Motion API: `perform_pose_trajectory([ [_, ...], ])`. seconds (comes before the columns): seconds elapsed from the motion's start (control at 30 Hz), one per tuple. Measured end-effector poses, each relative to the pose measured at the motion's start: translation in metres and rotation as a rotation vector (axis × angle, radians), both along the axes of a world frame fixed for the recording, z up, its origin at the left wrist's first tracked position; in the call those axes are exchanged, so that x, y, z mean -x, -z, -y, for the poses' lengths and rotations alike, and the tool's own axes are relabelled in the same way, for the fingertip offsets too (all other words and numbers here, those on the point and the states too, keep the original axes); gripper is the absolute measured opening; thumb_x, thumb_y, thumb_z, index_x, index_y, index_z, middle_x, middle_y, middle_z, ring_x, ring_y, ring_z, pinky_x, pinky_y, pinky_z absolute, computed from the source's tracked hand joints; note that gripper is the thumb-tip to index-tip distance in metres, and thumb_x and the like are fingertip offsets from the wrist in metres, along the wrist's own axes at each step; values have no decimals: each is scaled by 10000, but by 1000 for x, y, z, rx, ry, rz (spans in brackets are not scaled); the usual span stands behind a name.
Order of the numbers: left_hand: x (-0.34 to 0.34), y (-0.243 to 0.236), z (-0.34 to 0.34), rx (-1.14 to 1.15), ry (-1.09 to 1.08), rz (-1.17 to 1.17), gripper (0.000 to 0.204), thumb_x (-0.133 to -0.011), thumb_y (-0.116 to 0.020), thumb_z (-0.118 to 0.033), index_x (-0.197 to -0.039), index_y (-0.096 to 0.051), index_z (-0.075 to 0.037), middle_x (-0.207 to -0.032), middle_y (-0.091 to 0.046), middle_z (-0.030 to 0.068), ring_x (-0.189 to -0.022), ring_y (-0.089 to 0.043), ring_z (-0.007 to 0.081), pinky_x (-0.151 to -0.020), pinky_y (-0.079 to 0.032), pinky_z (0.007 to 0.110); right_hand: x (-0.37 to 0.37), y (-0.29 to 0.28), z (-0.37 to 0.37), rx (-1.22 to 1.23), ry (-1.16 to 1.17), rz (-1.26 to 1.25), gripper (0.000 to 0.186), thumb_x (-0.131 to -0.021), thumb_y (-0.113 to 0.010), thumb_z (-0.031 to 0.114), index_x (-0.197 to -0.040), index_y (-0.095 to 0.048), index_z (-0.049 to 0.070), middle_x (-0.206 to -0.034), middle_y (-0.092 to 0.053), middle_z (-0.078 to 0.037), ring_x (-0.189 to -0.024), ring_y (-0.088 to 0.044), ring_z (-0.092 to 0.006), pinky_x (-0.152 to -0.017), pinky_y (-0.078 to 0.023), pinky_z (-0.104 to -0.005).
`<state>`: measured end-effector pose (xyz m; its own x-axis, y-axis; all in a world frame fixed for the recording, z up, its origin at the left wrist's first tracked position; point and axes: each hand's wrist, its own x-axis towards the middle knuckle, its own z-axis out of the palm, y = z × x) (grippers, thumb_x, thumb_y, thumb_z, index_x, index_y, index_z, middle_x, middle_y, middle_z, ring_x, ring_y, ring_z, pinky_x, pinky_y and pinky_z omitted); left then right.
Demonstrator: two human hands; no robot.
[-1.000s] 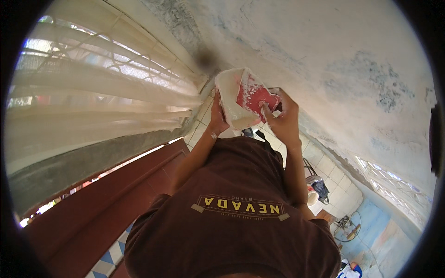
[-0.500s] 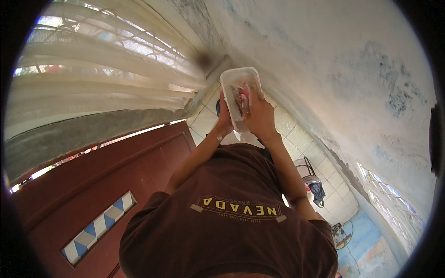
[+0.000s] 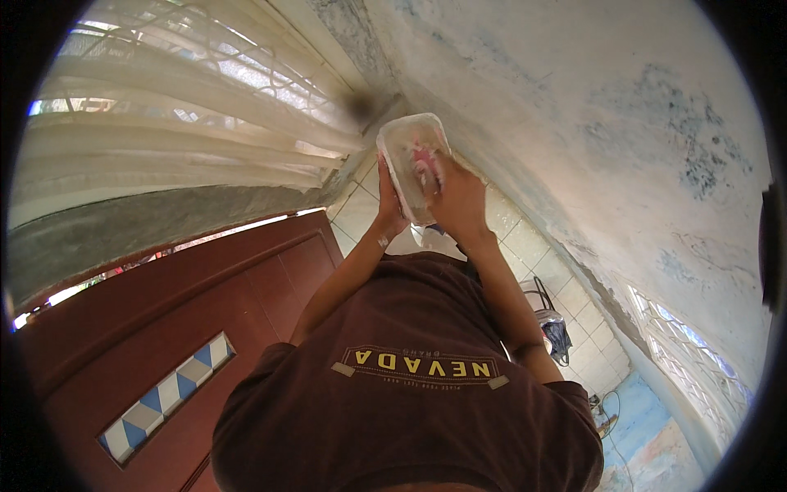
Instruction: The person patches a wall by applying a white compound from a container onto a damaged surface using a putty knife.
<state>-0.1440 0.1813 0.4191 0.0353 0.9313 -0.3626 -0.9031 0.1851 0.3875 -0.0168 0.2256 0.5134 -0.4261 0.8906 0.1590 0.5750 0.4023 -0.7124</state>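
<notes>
A whitish, see-through rectangular plastic tub (image 3: 412, 123) is raised in front of my body, tilted so that its inside faces up at me. My left hand (image 3: 393, 205) grips its left long side, palm against the wall. The fingers of my right hand (image 3: 461, 201) reach over the right edge into the tub, closed on a small pink-and-white thing (image 3: 423, 158). Its kind cannot be made out; part of it lies behind my fingers. Pale, wet-looking streaks show on the tub's inner surface around it.
A sheer curtain (image 3: 164, 115) hangs on the left above a brown door panel (image 3: 262, 283). A stained, peeling wall (image 3: 574, 131) slopes close along the right. Pale floor tiles (image 3: 525, 246) lie below, with a dark bag (image 3: 555, 336) and thin cables (image 3: 608, 410) to the right.
The tub and both hands have shifted slightly left, and the tub has turned a little. My right hand has moved inside it, with the pink-and-white thing still at its fingers.
</notes>
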Motion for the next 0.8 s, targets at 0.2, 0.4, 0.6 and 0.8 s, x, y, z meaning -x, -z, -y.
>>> perform_pose_trajectory([
  [0.2, -12, -9, -1, 41, 48, -100, 751, -949, -254, -687, -1453, -359, -140, -1386, -486, 99, -1252, -502, 246, -1052, -429, 411, 0, 5, -3, -56, 135, 19, 227, -916, -549, 201, -1072, -626, 57, -885, -660, -171, -769, -655, -374, -648, -522, -467],
  [0.4, 2, 8, 5, -24, 71, -7, 785, -934, -246, -710, -1469, -325, -142, -1414, -459, 109, -1286, -473, 269, -1081, -398, 438, -18, -14, 2, -23, -97, -36, 213, -926, -534, 208, -1038, -645, 64, -892, -664, -170, -771, -651, -379, -652, -521, -472],
  [0.6, -16, -15, 2, -87, 15, -119, 763, -952, -253, -684, -1475, -303, -130, -1415, -452, 105, -1282, -469, 251, -1078, -396, 423, -36, -13, 7, 8, 159, 74, 232, -936, -512, 208, -1026, -613, 20, -902, -658, -208, -777, -649, -397, -664, -510, -496],
  [0.8, -36, -15, 7, -37, 48, -108, 799, -936, -219, -710, -1492, -283, -140, -1443, -438, 91, -1305, -455, 250, -1110, -362, 420, -22, 13, 13, 49, 72, -19, 205, -908, -558, 155, -1006, -567, -26, -821, -636, -250, -753, -627, -432, -650, -483, -508],
])
